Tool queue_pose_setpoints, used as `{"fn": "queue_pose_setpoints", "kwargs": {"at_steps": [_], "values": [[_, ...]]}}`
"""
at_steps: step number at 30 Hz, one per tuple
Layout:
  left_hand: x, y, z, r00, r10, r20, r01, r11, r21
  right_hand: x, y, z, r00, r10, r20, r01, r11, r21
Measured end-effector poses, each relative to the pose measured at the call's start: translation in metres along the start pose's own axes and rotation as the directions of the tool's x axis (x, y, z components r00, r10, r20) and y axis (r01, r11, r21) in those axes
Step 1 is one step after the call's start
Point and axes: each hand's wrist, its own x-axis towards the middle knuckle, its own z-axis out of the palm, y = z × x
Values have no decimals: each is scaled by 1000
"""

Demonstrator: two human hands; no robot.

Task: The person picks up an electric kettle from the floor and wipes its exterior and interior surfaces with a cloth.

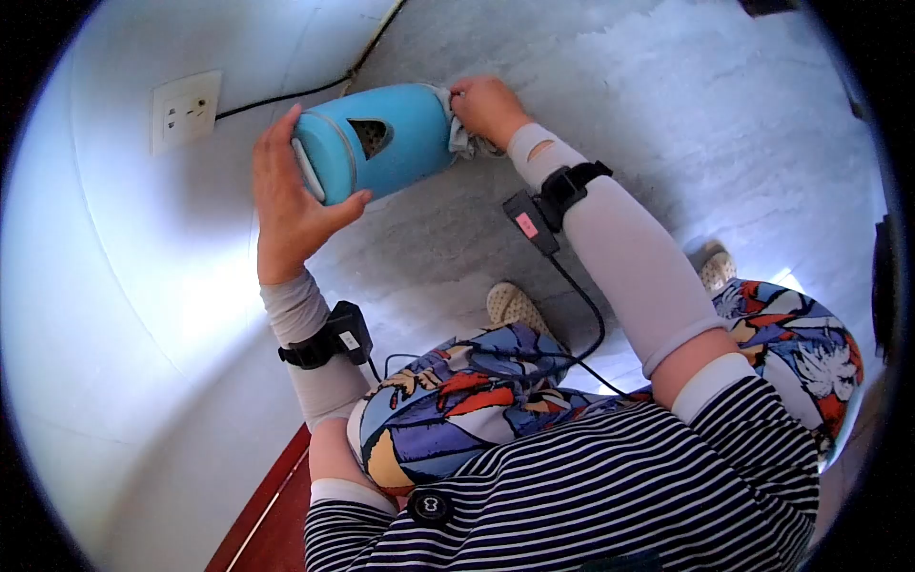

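Note:
A light blue cylindrical container point(410, 133) is held on its side above the grey floor. It has a rounded end with a pale handle-like strip and a dark, shield-shaped window in its side. My left hand point(291, 205) grips the rounded end, thumb below and fingers over the top. At the other end, my right hand point(491, 110) is closed on a crumpled greyish-white cloth point(464, 143), which lies against the container's edge. My right fingertips are partly hidden by the cloth and the hand itself.
A white wall with a socket plate point(186, 111) stands to the left. A black cable point(281, 100) runs from near the socket along the wall's foot. My knees and shoes point(515, 307) are below, with thin wires point(591, 310) from the wrist straps. A red surface point(276, 505) lies lower left.

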Motion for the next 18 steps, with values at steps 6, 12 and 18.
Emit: {"fn": "queue_pose_setpoints", "kwargs": {"at_steps": [6,12,18], "values": [[1,-2,2,1000,4,0,-4,1000,-19,-43,-2,8,998,62,-16,-62,998,13],[-3,-5,2,999,-48,15,48,999,-20,-54,-9,11,994,48,98,-42,997,-59],[-2,-8,2,1000,1,-16,-1,1000,2,-84,-73,2,861,-332,-386,317,943,-105]]}}
